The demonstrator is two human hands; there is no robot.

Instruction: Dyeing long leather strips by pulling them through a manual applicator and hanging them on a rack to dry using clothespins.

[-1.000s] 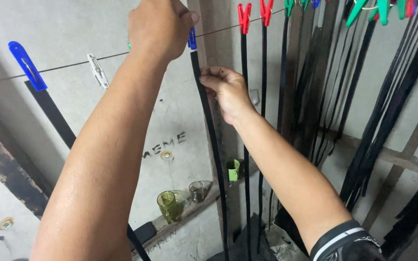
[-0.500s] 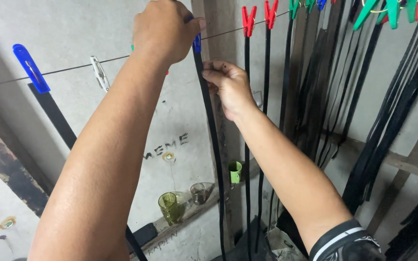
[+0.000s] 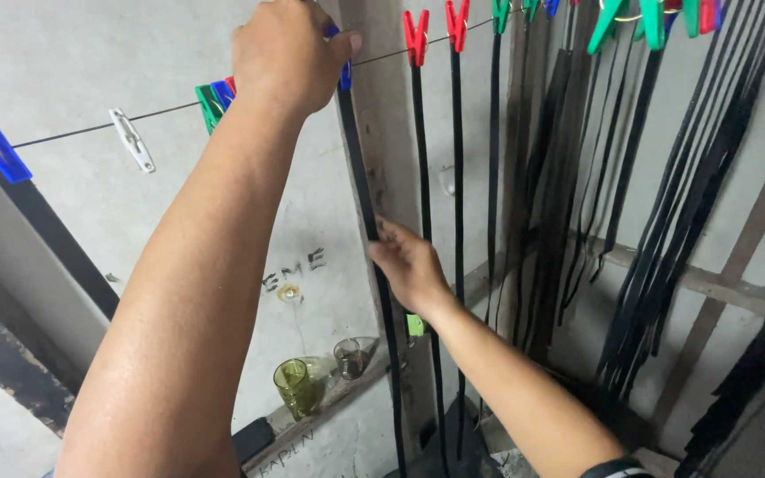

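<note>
Black flat strip (image 3: pixel 374 221), pinched mid-length by right hand (image 3: pixel 409 265) fingers; left hand (image 3: pixel 285 57) clamps its blue peg (image 3: pixel 344 75).

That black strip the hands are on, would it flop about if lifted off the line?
Probably floppy: the black strip hangs long, thin and straight from a blue peg. Likely light, since one small peg carries it. The right hand steadies it midway, so it may swing.
</note>
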